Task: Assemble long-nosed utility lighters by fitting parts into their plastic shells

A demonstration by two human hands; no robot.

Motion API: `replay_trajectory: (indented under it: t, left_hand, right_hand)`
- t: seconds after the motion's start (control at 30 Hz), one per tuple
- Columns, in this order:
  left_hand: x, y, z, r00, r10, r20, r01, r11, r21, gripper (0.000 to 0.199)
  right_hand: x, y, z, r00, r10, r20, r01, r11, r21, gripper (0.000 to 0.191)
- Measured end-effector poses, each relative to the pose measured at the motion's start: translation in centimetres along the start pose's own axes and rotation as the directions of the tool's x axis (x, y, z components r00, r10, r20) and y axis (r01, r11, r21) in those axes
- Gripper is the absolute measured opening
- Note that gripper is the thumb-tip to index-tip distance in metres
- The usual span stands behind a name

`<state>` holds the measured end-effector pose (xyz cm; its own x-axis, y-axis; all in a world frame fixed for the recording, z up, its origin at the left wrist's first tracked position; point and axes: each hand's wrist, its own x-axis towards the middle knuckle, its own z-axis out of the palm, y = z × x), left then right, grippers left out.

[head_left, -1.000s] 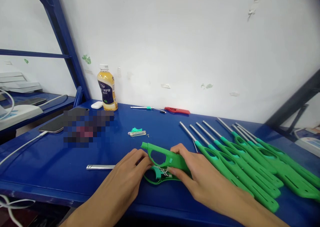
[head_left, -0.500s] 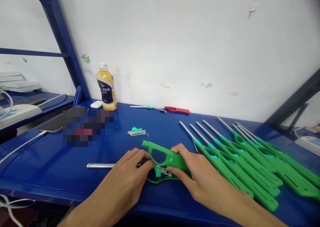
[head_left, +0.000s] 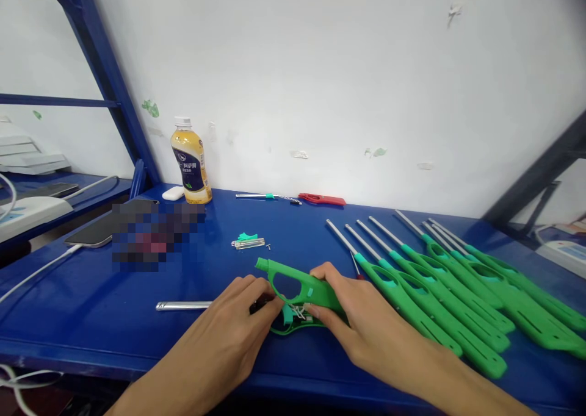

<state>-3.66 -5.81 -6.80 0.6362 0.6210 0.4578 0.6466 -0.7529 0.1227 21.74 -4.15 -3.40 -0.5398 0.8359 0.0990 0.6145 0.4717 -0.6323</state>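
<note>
Plainly, the fullest container before us is the green lighter, which lies on the blue counter to the right of the bottle and nearer to us. Its shell is split lengthwise: the upper half is tilted up over the lower half, where we see a turquoise trigger and thin, tangled white wires. Our right hand is closed on the upper half, fingers over the top and thumb at the gap. Our left hand has its fingers curled nearly together at the front end; what they pinch is hidden. A smooth, round metal tube pokes out past that hand, below the bottle.

The bottle is yellow with a white cap and a dark label; we cannot tell whether the yellow is drink or wrap. Right of it lie a thin metal rod and a red plastic shell with an oval hole. Nearer us than these sit small clear pieces. Far right of the bottle, matte green lighters fan out, each with an oval opening and a slim metal nose.
</note>
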Motion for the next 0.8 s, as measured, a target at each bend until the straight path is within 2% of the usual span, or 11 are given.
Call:
replay_trajectory:
  t: [0.13,0.33,0.53,0.8]
  left_hand:
    - [0.34,0.10,-0.24,1.000,0.009,0.029,-0.010,0.999,0.032,0.031]
    - [-0.17,0.12,0.15,0.998,-0.066,0.023,0.066,0.997,-0.029,0.033]
    - [-0.13,-0.31,0.10,1.000,0.020,0.019,-0.019,1.000,-0.012,0.039]
    - [0.09,0.06,0.33,0.998,-0.033,0.048,0.030,0.997,0.067,0.047]
  right_hand:
    - [0.04,0.02,0.07,1.000,0.000,-0.004,0.000,1.000,0.011,0.014]
    - [0.15,0.02,0.01,1.000,0.008,0.010,-0.008,0.999,0.031,0.012]
    - [0.15,0.06,-0.19,1.000,0.008,0.028,-0.009,0.999,0.040,0.011]
    - [0.11,0.27,0.05,1.000,0.001,0.007,-0.002,0.998,0.061,0.012]
